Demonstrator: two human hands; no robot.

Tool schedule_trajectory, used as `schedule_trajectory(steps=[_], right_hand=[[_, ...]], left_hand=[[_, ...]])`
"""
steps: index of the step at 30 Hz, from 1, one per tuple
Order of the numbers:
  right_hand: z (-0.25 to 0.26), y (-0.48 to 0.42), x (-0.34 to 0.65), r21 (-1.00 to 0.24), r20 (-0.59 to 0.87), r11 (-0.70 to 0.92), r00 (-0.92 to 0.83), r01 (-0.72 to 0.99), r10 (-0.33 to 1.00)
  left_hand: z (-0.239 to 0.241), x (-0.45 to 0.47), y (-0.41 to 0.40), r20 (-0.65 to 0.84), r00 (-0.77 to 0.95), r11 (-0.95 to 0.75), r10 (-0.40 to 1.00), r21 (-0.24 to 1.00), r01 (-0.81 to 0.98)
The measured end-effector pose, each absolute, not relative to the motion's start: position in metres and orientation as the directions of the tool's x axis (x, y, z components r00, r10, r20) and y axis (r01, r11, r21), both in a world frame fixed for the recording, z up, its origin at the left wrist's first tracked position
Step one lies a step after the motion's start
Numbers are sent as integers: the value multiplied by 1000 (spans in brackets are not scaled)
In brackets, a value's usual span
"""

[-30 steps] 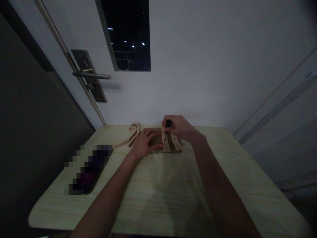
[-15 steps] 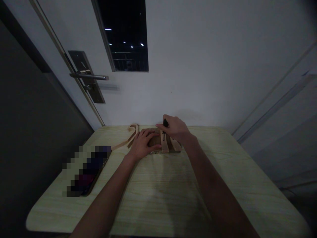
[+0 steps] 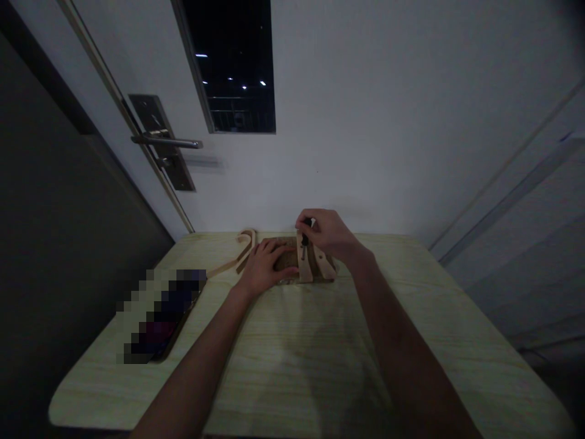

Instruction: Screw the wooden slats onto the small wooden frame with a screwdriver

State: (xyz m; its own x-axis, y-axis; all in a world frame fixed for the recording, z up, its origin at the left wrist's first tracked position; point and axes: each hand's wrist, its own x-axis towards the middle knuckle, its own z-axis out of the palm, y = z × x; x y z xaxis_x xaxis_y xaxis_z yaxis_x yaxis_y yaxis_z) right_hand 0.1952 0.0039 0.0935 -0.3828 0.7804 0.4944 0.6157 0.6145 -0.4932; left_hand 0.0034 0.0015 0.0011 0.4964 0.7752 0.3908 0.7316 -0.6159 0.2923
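Note:
A brown wooden board (image 3: 286,263) lies near the back edge of the table, with two pale, curved wooden pieces on it. My left hand (image 3: 264,268) rests flat on the board's left side, fingers spread, thumb and index tips close to the nearer pale wooden piece (image 3: 304,270). With bent fingers, my right hand (image 3: 329,231) grips the top of a black-handled screwdriver (image 3: 305,239), which stands nearly upright over that piece. Its thin shaft points down; exactly what the tip touches is too small to tell. The other pale wooden piece (image 3: 323,266), with a dark spot, sits below my right hand.
A pale wooden hook-shaped part (image 3: 247,241) lies left of the board, beside a thin wooden strip (image 3: 222,268). A phone (image 3: 176,326), partly pixelated, is on the left of the table (image 3: 283,366). A white door with a metal handle (image 3: 169,142) rises behind.
My right hand has turned and shifted slightly, its fingers now higher on the screwdriver, so more of the black handle shows. My left hand stays in place on the board.

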Motion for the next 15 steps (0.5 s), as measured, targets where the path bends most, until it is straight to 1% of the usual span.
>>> schedule_trajectory(steps=[7, 12, 15], right_hand=[[102, -2, 206, -536, 373, 558, -415, 633, 830], [104, -2, 202, -530, 405, 513, -330, 675, 853], [99, 1, 196, -480, 428, 485, -288, 731, 857]], left_hand=[[0, 3, 2, 393, 501, -619, 771, 282, 733], [1, 3, 1, 389, 500, -619, 774, 295, 728], [2, 4, 1, 382, 495, -611, 780, 294, 735]])
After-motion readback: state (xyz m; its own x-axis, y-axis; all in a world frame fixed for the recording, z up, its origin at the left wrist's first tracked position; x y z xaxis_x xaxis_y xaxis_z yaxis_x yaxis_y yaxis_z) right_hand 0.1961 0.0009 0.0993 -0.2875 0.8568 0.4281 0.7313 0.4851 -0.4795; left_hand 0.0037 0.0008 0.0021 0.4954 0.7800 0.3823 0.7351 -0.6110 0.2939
